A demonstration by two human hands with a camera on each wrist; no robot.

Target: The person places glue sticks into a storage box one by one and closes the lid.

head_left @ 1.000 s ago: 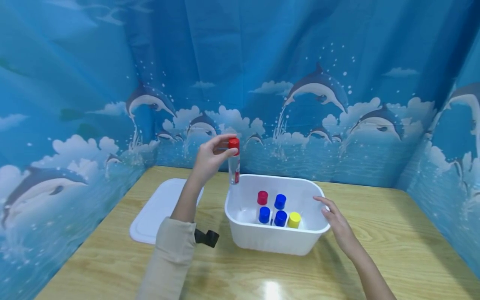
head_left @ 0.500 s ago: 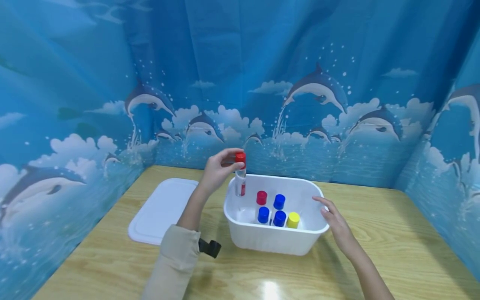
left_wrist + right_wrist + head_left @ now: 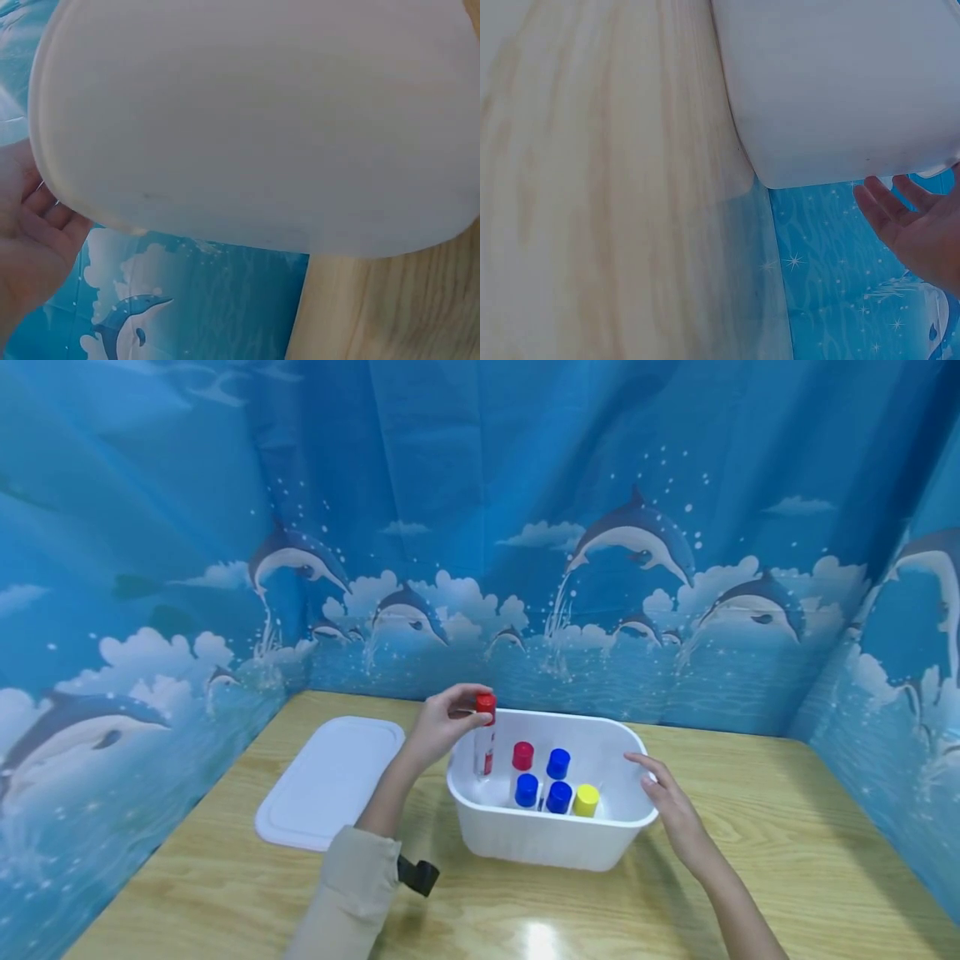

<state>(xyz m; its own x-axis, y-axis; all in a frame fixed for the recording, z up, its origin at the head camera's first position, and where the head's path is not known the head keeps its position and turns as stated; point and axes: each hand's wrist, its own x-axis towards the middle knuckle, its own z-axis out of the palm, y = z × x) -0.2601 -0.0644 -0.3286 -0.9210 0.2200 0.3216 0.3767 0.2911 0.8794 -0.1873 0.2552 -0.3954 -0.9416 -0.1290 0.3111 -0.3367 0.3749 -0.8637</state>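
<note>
My left hand (image 3: 442, 727) pinches the red cap of a clear tube (image 3: 484, 752) with a red-and-white label. The tube is upright inside the left end of a white plastic bin (image 3: 551, 843). To its right in the bin stand a tube with a red cap (image 3: 522, 756), several with blue caps (image 3: 558, 763) and one with a yellow cap (image 3: 586, 800). My right hand (image 3: 678, 814) rests at the bin's right rim, fingers loosely extended. In the right wrist view its fingers (image 3: 889, 210) lie close along the outer wall. The bin hides the held tube in the left wrist view.
A flat white lid (image 3: 330, 781) lies on the wooden table (image 3: 757, 827) left of the bin. Behind the table hangs a blue curtain (image 3: 480, 527) printed with dolphins. A black strap piece (image 3: 417, 875) juts from the left sleeve.
My left hand has lowered the red-capped tube and shifted slightly right, from above the bin's left rim down into the bin. The right hand stays at the rim.
</note>
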